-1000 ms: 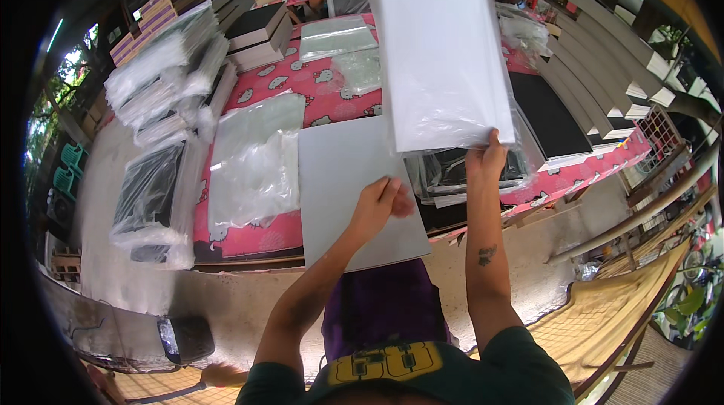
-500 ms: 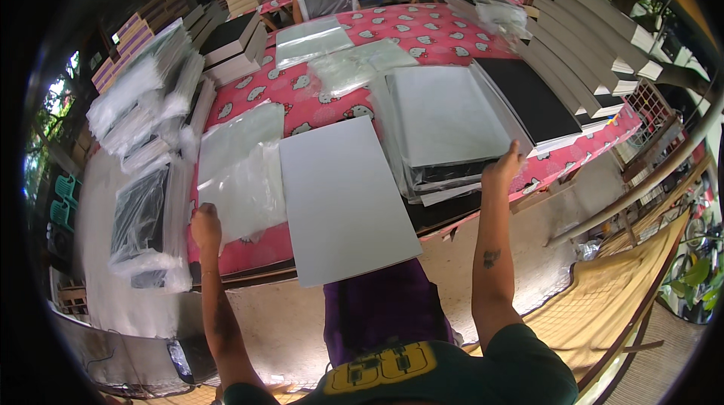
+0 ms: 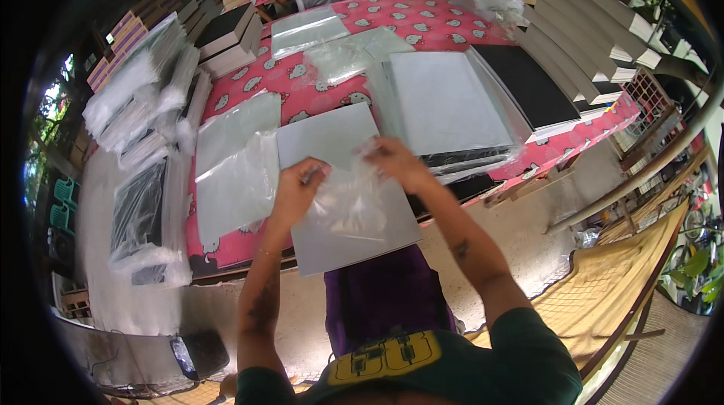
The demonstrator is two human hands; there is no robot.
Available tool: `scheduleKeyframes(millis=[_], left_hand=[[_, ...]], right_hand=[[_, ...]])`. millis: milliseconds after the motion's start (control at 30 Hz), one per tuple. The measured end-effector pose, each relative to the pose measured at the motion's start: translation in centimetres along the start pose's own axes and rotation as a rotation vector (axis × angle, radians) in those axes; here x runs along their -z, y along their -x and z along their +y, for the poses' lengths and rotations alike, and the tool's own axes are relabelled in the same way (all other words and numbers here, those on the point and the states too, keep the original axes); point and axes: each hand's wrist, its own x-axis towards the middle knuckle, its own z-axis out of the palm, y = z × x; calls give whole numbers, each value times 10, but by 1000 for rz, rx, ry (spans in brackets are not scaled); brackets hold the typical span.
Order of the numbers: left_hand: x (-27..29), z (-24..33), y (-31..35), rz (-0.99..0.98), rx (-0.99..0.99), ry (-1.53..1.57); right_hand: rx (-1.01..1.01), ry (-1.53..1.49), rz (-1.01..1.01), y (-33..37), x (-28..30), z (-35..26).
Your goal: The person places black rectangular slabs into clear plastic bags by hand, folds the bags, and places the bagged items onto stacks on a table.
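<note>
1. Two bare hands are meeting over the desk (image 3: 434,28): our left hand (image 3: 302,190) and right hand (image 3: 398,164) are holding a clear plastic bag (image 3: 351,201) between them.
2. Our left fingers are curling closed on the bag's edge; our right fingers seem to be pinching its upper right part, with motion blur hiding the exact grip.
3. The bag is spreading over the middle of a grey board (image 3: 320,136); glare is keeping us from telling where the two are touching.
4. The board is lying between some loose clear bags (image 3: 237,164) on the left and a stack topped with a white sheet (image 3: 450,103) on the right.
5. We are judging the bag to be very light, limp, slippery and easy to tear or crease, so we are favouring a pinch near both upper corners.
6. We are taking the board to be stiff and fairly light, with opposite edges offering the surest hold.
7. The board's long axis is running away from us, its far end leaning left, its near end jutting past the desk's edge.
8. The bag's upper edge is stretching between our hands, its film trailing toward us; folds are hiding its long axis.
</note>
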Motion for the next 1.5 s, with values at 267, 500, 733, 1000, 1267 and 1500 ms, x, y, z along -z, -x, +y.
scheduleKeyframes(millis=[267,500,733,1000,1267,1500], left_hand=[[19,-16,-9,337,14,-190],[18,-42,-8,458,-222,-609],[-40,43,-15,188,13,72],[-15,32,-4,477,-221,-296],[49,31,38,-60,-141,-642],[43,75,-3,-92,-53,-741]], right_hand=[[-74,-702,460,-1,46,-15],[-163,-609,189,0,4,35],[10,-622,133,25,-47,-16],[97,-872,73,53,-39,-22],[111,-139,-120,55,6,-49],[517,1246,90,66,-45,-110]])
